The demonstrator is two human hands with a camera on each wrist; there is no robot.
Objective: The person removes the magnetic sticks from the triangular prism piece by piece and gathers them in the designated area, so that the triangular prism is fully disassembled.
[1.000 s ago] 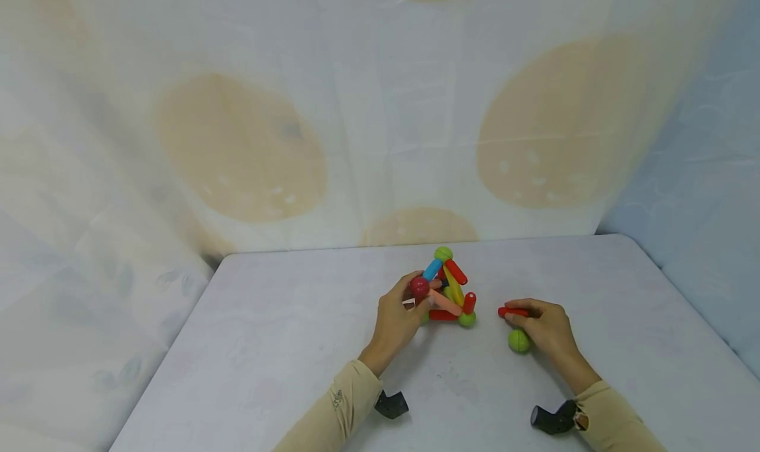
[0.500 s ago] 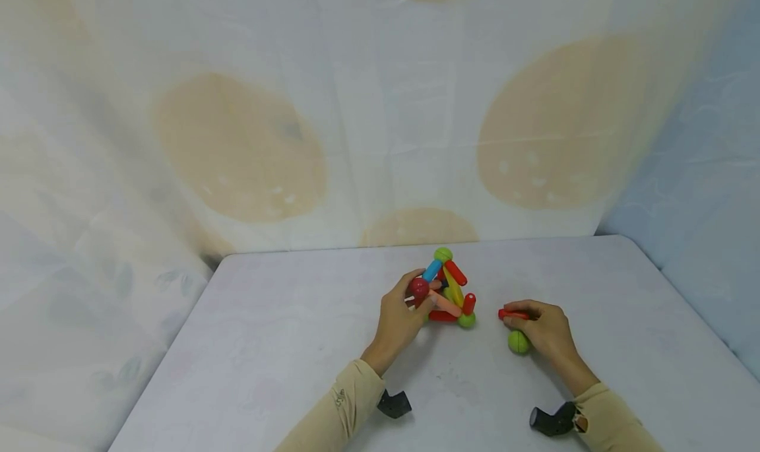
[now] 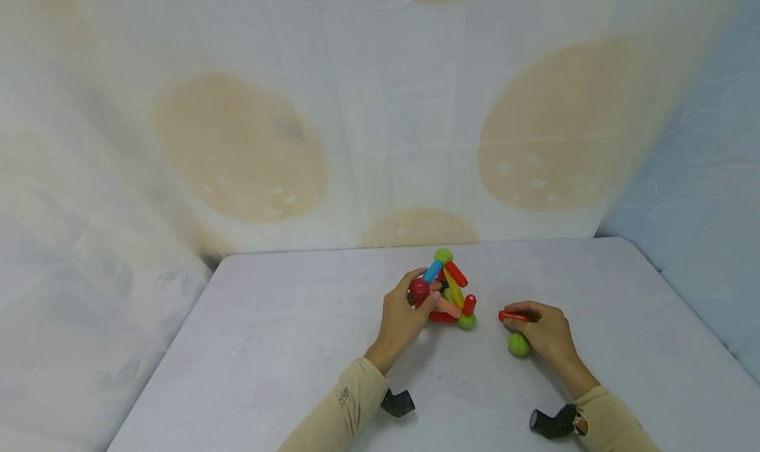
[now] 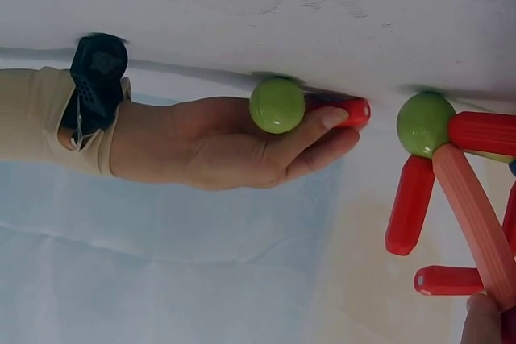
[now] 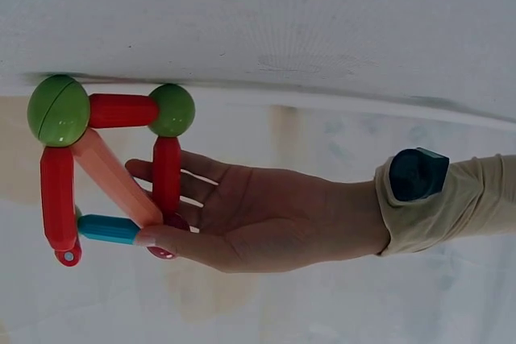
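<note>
Nothing much has shifted: left hand (image 3: 399,317) still pinches the frame's (image 3: 449,292) dark-red ball (image 3: 419,288) mid-table; right hand (image 3: 545,330) clamps a red stick (image 3: 512,316) beside a green ball (image 3: 518,344). Light, rigid, separable; steady at joints.

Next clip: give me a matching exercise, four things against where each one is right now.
Things:
1. loose green ball
2. loose red stick
3. dark red ball
4. top green ball

Places:
A. at the peak of the stick frame
B. on the table by the right hand
C. at the left hand's fingertips
D. pinched in the right hand

Pairs: 1-B, 2-D, 3-C, 4-A
</note>
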